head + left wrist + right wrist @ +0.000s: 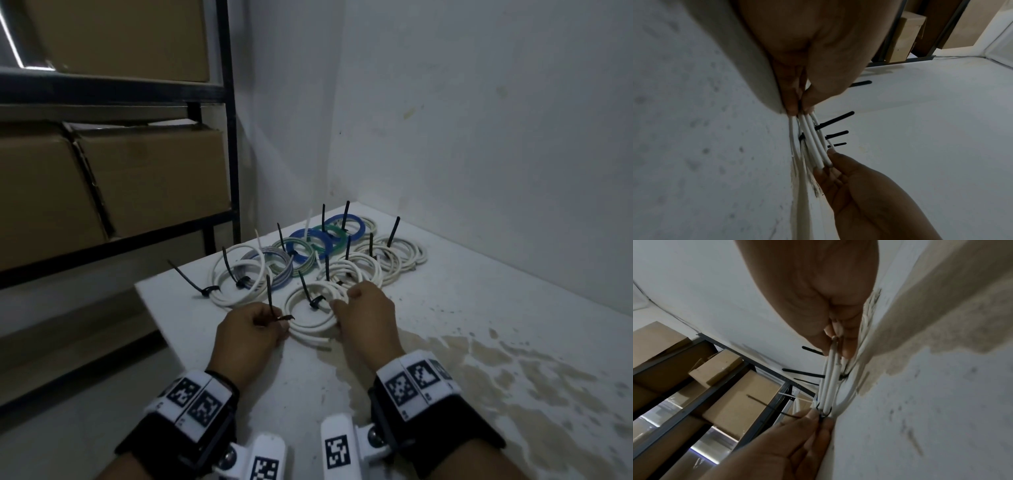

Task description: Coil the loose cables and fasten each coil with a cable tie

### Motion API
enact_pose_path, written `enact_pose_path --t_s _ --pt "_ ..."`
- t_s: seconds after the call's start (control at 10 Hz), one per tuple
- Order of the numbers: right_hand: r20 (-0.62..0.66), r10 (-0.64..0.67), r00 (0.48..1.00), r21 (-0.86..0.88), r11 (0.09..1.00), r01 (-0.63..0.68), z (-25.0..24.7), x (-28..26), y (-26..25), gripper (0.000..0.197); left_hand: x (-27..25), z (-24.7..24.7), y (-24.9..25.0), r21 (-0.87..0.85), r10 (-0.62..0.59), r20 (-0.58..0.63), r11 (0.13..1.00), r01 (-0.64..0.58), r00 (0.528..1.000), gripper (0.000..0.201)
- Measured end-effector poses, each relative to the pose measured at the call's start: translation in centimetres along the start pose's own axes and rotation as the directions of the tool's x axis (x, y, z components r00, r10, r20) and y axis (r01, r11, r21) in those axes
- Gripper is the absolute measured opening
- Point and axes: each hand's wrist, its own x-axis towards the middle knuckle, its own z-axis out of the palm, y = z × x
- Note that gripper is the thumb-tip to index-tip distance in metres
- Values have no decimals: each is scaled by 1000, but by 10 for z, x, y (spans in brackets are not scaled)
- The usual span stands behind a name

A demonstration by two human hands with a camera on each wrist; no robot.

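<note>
White cable coil (310, 329) lies on the bench (445, 308) near its front-left corner, held by 2 hands. Left hand (251, 330) pinches a black cable tie (274, 310) at the coil's left side; right hand (364, 317) curls around its right side. Tied coils (308, 253) lie behind.

Dim, cool, even light; shadows soft. Bright glare strip at the head view's upper-left corner. Wide-angle bending at edges. Wrist views blurred close up, grainy in dark areas.
</note>
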Motion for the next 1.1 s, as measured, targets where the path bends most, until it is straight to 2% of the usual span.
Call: enact_pose_path --t_s 0.1,0.2,0.3,0.4,0.5,0.6,0.7,0.8,0.9,1.0,1.1 --pt "-21 5 1000 40 999 -4 -3 6 1 19 1 -3 2 91 32 -4 995 -31 999 19" --pt "16 -8 1000 4 1000 8 -5 5 5 21 3 -4 1 124 35 -9 992 -34 999 15" --pt "27 -3 1000 83 997 1 -3 2 8 22 4 -5 0 141 36 -26 990 -32 999 14" --pt "21 -86 996 44 995 85 -2 1 3 9 4 -6 -2 143 47 -55 989 -39 997 19" --pt "79 -88 993 -23 996 90 -1 0 2 26 5 -7 -1 155 43 -66 987 -33 997 14" --pt "167 -79 983 -62 994 90 -2 -4 3 40 6 -8 -1 137 -17 -78 990 28 997 22" --pt "212 -76 974 -74 993 94 -5 -7 3 44 6 -7 -1 140 -29 -82 989 40 996 33" --pt "216 -105 971 -73 990 124 -12 -10 4 26 0 -7 4 94 -32 -85 995 40 996 31" --pt "196 -136 971 -61 987 151 -22 -13 7 22 -5 -7 4 72 -3 -131 997 12 991 38" --pt "191 -133 973 -97 983 154 -36 -20 12 20 -14 -5 12 49 63 -201 997 -54 978 35" --pt "150 -134 980 -132 979 154 -55 -27 15 30 -23 0 21 -42 137 -266 987 -154 954 21"
